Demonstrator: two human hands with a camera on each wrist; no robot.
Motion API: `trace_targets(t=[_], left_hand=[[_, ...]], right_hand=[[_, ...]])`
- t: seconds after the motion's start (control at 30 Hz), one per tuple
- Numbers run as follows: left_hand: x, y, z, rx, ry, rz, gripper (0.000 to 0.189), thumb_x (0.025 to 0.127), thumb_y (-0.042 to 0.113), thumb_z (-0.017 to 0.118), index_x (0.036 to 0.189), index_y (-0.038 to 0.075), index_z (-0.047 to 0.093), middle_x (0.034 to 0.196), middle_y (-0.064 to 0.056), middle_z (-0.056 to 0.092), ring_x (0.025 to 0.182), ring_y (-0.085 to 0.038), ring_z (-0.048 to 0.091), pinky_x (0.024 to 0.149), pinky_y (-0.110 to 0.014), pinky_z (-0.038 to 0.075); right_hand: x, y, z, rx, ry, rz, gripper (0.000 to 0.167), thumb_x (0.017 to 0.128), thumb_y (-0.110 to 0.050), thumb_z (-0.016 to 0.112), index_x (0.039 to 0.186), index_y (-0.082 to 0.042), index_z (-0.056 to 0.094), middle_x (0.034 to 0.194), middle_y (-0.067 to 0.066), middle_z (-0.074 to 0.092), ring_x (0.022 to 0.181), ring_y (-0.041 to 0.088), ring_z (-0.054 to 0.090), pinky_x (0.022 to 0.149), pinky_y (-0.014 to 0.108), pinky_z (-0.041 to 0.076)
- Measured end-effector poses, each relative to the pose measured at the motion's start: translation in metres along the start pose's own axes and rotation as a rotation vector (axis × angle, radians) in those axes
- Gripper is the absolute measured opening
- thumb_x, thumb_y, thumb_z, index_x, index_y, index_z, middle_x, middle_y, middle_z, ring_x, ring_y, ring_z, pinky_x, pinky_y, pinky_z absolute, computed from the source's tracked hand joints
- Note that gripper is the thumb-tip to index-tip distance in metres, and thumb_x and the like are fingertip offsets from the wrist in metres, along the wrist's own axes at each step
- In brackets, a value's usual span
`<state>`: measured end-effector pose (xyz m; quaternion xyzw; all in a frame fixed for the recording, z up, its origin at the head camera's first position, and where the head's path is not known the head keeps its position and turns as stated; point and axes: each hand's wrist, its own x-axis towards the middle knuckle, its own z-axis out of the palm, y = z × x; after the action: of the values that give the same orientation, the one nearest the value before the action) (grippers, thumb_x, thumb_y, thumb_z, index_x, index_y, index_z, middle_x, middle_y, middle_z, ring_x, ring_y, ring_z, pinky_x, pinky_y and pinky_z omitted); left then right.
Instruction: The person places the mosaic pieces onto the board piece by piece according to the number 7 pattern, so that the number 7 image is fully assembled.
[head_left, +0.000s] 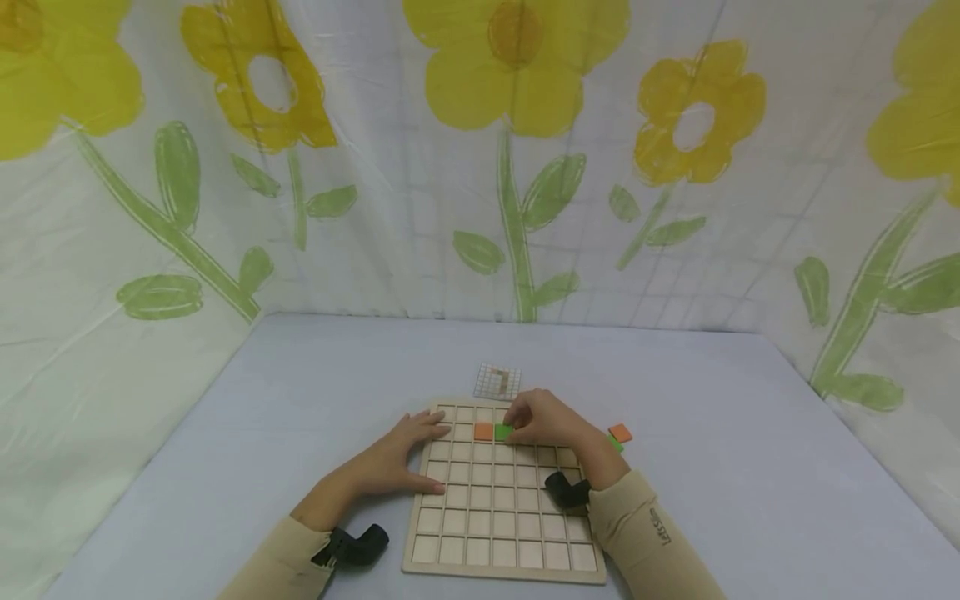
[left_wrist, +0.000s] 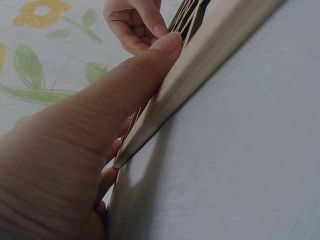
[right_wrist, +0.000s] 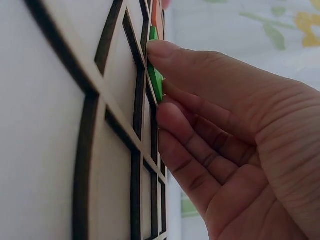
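A wooden grid board [head_left: 480,498] lies on the table, divided into square cells. In its second row from the far edge an orange square tile [head_left: 483,431] sits in a cell. Right beside it my right hand [head_left: 551,419] pinches a green square tile [head_left: 502,432] between thumb and fingers. The right wrist view shows that green tile [right_wrist: 156,82] slightly tilted against the cell's frame, thumb at its near end. My left hand [head_left: 393,458] rests on the board's left edge with fingers spread; its thumb [left_wrist: 167,44] lies on the rim.
Behind the board lies a small card with a printed grid pattern [head_left: 497,382]. Right of the board, partly behind my right forearm, are a loose orange tile [head_left: 620,432] and a green tile [head_left: 616,444]. A flower-printed curtain [head_left: 390,217] hangs behind the table.
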<state>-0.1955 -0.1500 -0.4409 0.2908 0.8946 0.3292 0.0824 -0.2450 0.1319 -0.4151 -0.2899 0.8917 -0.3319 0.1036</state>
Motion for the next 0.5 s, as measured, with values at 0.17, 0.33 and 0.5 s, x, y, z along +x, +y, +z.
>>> trace_targets(t=[0.17, 0.33, 0.5], left_hand=[[-0.0001, 0.0001, 0.0000, 0.002, 0.002, -0.007, 0.086, 0.068, 0.049, 0.077, 0.137, 0.009, 0.045, 0.153, -0.012, 0.028, 0.143, -0.035, 0.015, 0.118, -0.054, 0.004], [0.0003, -0.0010, 0.0013, -0.001, -0.006, -0.011, 0.087, 0.068, 0.051, 0.076, 0.137, 0.010, 0.045, 0.153, -0.012, 0.027, 0.144, -0.035, 0.015, 0.118, -0.054, 0.004], [0.0010, -0.0022, 0.0020, 0.009, -0.001, -0.017, 0.087, 0.067, 0.052, 0.076, 0.138, 0.011, 0.045, 0.153, -0.011, 0.027, 0.144, -0.034, 0.015, 0.118, -0.054, 0.005]], right_hand=[[0.0000, -0.0003, 0.0001, -0.012, -0.002, -0.032, 0.017, 0.077, -0.014, 0.076, 0.090, -0.005, 0.070, 0.085, 0.004, 0.066, 0.075, 0.008, 0.060, 0.065, 0.019, 0.052], [-0.0006, -0.0008, 0.0000, -0.020, -0.006, -0.031, 0.018, 0.077, -0.015, 0.076, 0.090, -0.005, 0.069, 0.085, 0.004, 0.066, 0.076, 0.009, 0.059, 0.065, 0.018, 0.051], [-0.0002, -0.0007, -0.0007, -0.023, -0.009, -0.024, 0.018, 0.077, -0.016, 0.076, 0.091, -0.006, 0.069, 0.086, 0.003, 0.065, 0.076, 0.009, 0.059, 0.065, 0.019, 0.052]])
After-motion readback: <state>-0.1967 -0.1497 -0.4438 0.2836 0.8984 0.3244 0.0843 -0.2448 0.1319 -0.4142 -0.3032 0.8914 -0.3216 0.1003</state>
